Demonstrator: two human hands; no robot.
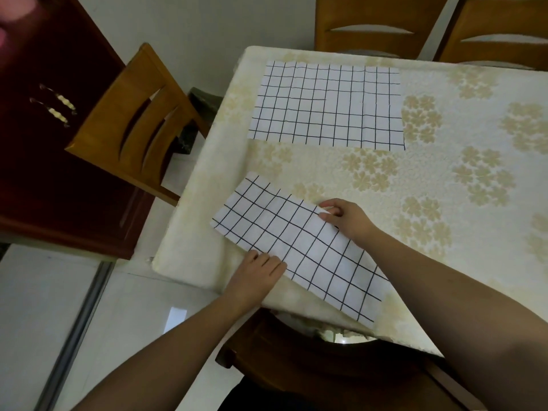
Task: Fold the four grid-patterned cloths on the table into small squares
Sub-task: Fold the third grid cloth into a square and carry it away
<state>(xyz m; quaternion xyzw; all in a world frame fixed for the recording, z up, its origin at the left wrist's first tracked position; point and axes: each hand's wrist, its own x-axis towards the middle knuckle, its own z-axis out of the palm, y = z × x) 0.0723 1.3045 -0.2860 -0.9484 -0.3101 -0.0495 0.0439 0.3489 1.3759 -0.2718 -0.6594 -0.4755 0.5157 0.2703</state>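
Starting far to the left of my grip, a dark red cabinet [44, 149] with pale handles stands on the floor, and a wooden chair [133, 126] sits between it and the table's left edge. My left hand [255, 280] comes next, lying on the near left edge of the folded grid cloth [299, 244], fingers straight and pressing flat on the fabric rather than curling round it. That cloth is a long folded strip running slantwise across the table's near corner, its far end reaching away up-left of my left hand and its near end hanging a little past the table edge down-right of it. Beyond both hands, well apart from the strip, a second grid cloth [326, 105] lies spread flat near the table's far side. My right hand [347, 218] sits at the strip's far long edge, thumb and fingertips curled and pinching that edge. Between my two hands the strip lies smooth. Under everything is the table [444, 161] in its cream covering with tan flower clusters, stretching off to the right of my right hand. Two more wooden chairs [376, 28] stand behind the far side
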